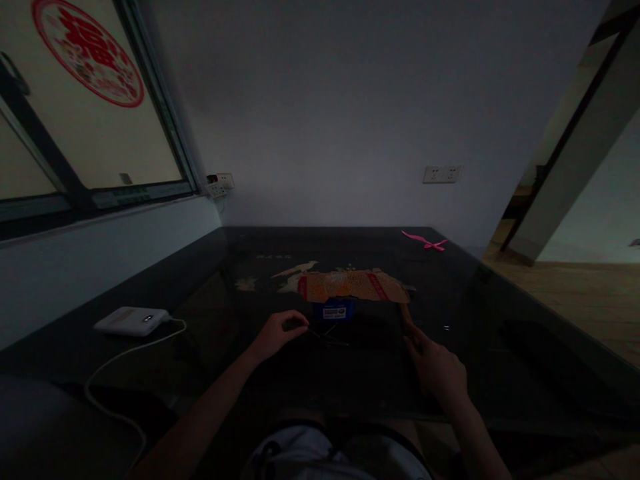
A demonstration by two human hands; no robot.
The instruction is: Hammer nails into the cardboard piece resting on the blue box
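Note:
Thumb and index fingertip meet on my left hand, closed on the end of a thin wire-like piece. Beside it on the dark tabletop lie more fine strips, too dim to tell apart. My right hand is at the right end of a torn piece of cardboard, its fingertips partly hidden at the cardboard's edge and seemingly gripping it. The cardboard is brown with red bands and an orange patch. Below it stands a small blue box with a white label, its top covered by the cardboard.
A white power bank with a white cable lies on the left of the dark table. Pink strips lie at the far right corner. Behind the cardboard is a bird-shaped light patch. A wall borders the table's back.

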